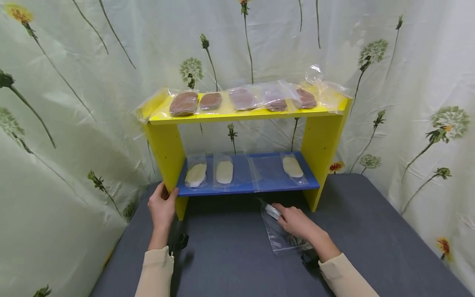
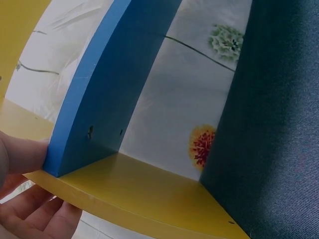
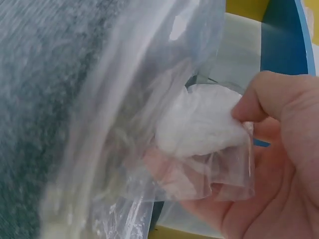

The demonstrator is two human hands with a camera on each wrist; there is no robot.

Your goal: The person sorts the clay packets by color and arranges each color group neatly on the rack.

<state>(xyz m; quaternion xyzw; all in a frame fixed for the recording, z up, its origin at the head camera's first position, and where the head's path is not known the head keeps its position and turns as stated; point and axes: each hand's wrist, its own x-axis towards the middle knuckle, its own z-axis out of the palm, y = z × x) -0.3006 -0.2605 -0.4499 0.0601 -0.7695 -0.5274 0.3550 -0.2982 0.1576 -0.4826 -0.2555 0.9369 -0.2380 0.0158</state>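
At the left end of the blue shelf (image 1: 222, 192), my left hand (image 1: 163, 206) grips the yellow side panel (image 1: 163, 150) of the small shelf unit. In the left wrist view the thumb lies on the panel's inner side by the blue board, with the fingers outside. Below the shelf, right of centre, my right hand (image 1: 297, 222) pinches a small clear bag holding a white lump (image 3: 199, 119). A larger clear plastic bag (image 1: 276, 241) hangs next to it, contents unclear. Three bagged white ovals, left (image 1: 195, 175), middle (image 1: 224, 172) and right (image 1: 292, 166), lie on the blue shelf.
On the yellow top board (image 1: 241, 118) lie several bagged reddish-brown flat pieces (image 1: 183, 103). Clear film (image 1: 265, 169) covers part of the blue shelf. The unit stands on a dark table (image 1: 222, 255) before a flowered curtain (image 1: 252, 37).
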